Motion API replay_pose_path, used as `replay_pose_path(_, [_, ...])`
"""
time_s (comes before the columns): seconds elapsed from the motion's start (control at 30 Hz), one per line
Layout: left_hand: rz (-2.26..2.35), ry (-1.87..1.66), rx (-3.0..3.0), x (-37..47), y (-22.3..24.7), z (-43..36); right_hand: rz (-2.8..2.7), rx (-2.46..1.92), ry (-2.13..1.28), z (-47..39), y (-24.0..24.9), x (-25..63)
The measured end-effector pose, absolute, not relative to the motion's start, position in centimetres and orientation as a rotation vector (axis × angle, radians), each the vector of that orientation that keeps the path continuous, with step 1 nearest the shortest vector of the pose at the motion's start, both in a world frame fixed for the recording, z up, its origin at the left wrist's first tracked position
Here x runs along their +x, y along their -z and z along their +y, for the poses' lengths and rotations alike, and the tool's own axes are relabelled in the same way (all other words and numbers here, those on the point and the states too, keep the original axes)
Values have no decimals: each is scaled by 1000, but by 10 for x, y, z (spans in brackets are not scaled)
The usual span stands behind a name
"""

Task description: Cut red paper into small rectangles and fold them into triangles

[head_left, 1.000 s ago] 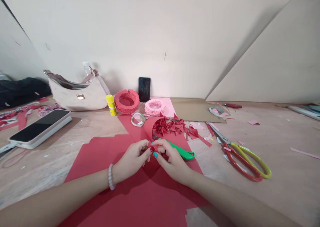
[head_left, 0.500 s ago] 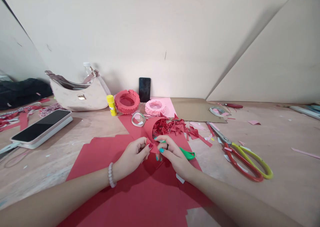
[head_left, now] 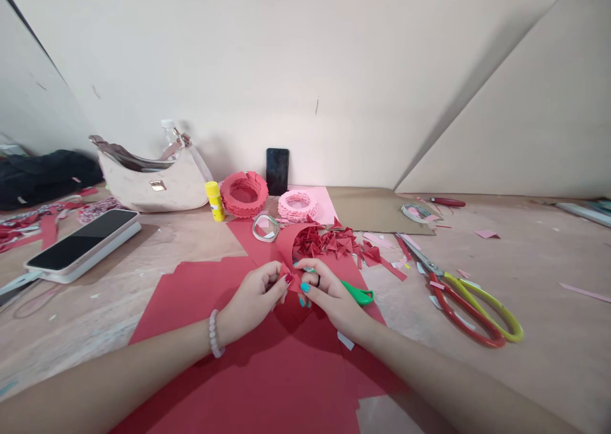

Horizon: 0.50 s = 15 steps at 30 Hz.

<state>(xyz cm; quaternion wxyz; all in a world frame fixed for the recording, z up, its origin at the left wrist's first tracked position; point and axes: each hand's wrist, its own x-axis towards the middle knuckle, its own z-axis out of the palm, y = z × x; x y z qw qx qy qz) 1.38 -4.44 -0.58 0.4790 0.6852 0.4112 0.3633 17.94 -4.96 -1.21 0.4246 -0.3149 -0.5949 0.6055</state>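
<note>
Over red paper sheets (head_left: 229, 370), my left hand (head_left: 255, 297) pinches a small red paper piece (head_left: 293, 282) between thumb and fingers. My right hand (head_left: 329, 294) closes on the same piece from the other side, its thumb near the left fingertips. Green-handled scissors (head_left: 359, 294) show partly behind my right hand. A curved red sheet (head_left: 287, 240) rises just beyond the fingers, beside a pile of folded red triangles (head_left: 337, 242). How the small piece is folded is hard to make out.
Large scissors (head_left: 470, 300) lie at the right. Behind stand a red paper ring (head_left: 244, 195), a pink ring (head_left: 297, 205), a glue stick (head_left: 215, 202), an upright phone (head_left: 277, 171) and a bag (head_left: 153, 186). Another phone (head_left: 83, 240) lies at the left.
The right thumb has shifted slightly left on the small red piece, closer to the left fingertips. The whole view has moved a little.
</note>
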Motion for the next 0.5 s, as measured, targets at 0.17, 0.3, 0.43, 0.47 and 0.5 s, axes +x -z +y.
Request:
replay_pose_path(0.17, [1006, -870, 1687, 13, 4, -46, -1522, -818, -1479, -51, 10, 178])
replay_pose_path(0.3, [1025, -912, 1654, 13, 3, -46, -1526, -865, -1422, -49, 11, 177])
replay_pose_path(0.43, [1019, -894, 1591, 14, 2, -46, -1474, -1005, -1347, -45, 13, 176])
replay_pose_path(0.47, [1013, -880, 1577, 14, 2, -46, -1469, -1035, -1320, -44, 13, 176])
replay_pose_path(0.5, [1008, -862, 1562, 14, 2, -47, -1472, -1061, -1283, -44, 14, 176])
